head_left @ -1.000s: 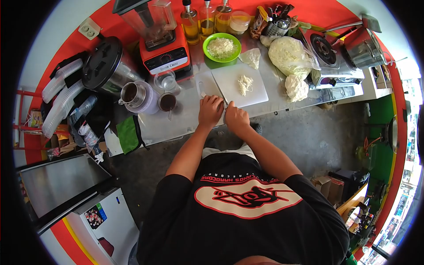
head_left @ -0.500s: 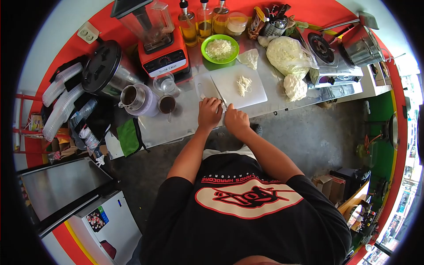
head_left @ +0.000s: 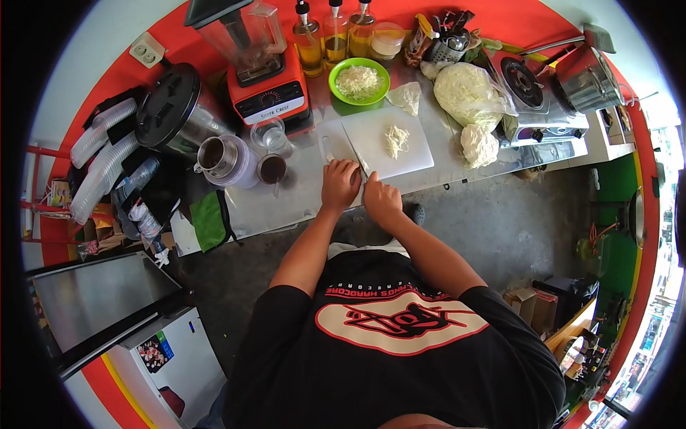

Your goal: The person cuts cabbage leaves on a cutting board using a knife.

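Firstly, I count one knife [head_left: 362,167], one heap of pale shreds [head_left: 396,142] on one white board [head_left: 416,151], one green bowl [head_left: 357,101] and three bottles [head_left: 335,46] beyond. The right hand [head_left: 383,199] grips the knife's covered handle. The left hand [head_left: 341,184] sits left of it, underside hidden; its hold I cannot tell. Bare tabletop [head_left: 446,145] borders the board's right edge.

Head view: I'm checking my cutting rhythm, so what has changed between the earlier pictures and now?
The right hand, holding the knife, has drawn back very slightly toward the body. Nothing was visibly taken up or let go. The left hand stays beside the knife; the shreds on the cutting board and the green bowl look unchanged.
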A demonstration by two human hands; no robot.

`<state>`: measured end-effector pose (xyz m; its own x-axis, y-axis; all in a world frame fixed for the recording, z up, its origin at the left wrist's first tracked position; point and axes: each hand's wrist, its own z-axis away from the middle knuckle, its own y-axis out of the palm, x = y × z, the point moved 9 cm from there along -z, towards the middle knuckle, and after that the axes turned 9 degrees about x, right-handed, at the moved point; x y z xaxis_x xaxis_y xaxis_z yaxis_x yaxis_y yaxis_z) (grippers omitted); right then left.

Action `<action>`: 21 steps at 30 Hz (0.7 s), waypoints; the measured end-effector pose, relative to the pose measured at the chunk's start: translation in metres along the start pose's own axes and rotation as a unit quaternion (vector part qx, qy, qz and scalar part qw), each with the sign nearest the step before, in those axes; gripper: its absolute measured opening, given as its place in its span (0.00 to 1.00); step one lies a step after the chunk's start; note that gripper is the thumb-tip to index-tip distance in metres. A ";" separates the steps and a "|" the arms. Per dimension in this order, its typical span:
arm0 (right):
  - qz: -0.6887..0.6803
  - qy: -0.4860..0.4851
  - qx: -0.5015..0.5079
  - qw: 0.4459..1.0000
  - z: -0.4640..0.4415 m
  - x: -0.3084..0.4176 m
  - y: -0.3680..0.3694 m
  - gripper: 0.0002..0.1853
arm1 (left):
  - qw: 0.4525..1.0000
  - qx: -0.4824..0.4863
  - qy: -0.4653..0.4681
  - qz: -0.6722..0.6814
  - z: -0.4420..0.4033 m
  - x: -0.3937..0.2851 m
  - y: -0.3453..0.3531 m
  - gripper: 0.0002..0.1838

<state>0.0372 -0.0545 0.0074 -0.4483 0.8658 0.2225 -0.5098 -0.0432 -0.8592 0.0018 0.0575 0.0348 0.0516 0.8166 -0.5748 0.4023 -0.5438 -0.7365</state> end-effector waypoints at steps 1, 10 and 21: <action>0.001 -0.001 0.000 1.000 -0.001 0.001 -0.002 0.11 | 1.000 0.002 0.001 0.002 0.000 0.000 0.001 0.08; -0.011 0.010 0.007 1.000 0.003 0.000 0.002 0.10 | 0.999 -0.030 0.022 0.023 0.002 -0.001 -0.003 0.04; 0.008 0.000 0.006 1.000 0.003 0.007 -0.005 0.09 | 1.000 -0.016 -0.012 0.013 0.000 0.003 -0.005 0.07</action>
<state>0.0337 -0.0496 0.0146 -0.4558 0.8652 0.2091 -0.5124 -0.0630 -0.8565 -0.0001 0.0622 0.0366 0.0403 0.7977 -0.6017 0.4308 -0.5572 -0.7099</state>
